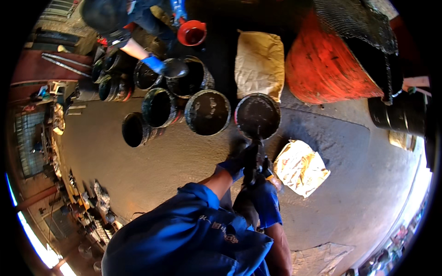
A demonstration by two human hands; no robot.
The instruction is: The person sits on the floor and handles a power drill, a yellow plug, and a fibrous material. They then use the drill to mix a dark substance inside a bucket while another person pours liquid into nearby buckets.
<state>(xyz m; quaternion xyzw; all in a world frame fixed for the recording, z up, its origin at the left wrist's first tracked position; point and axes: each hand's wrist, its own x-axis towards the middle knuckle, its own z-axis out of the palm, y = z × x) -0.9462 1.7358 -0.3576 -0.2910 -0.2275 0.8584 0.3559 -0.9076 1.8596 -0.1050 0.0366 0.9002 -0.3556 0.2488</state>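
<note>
Both my hands wear blue gloves stained dark. They are closed round a dark, grimy hand-held mixer [254,162], a long tool whose thin rod reaches into a bucket of dark liquid [258,116]. My left hand [234,167] grips it on the left side, nearer the bucket. My right hand [263,195] wraps its rear end, close to my body. Dark coating hides the tool's details and most of my fingers. Left of that bucket, almost touching it, stands another bucket of dark liquid [207,112].
Several dark buckets [159,108] cluster to the left. A co-worker's gloved hands hold a dark round scoop [175,68] and a red dipper [192,33]. A paper sack [260,62] and a large orange-red drum [324,60] are beyond; a crumpled sack [301,168] lies right.
</note>
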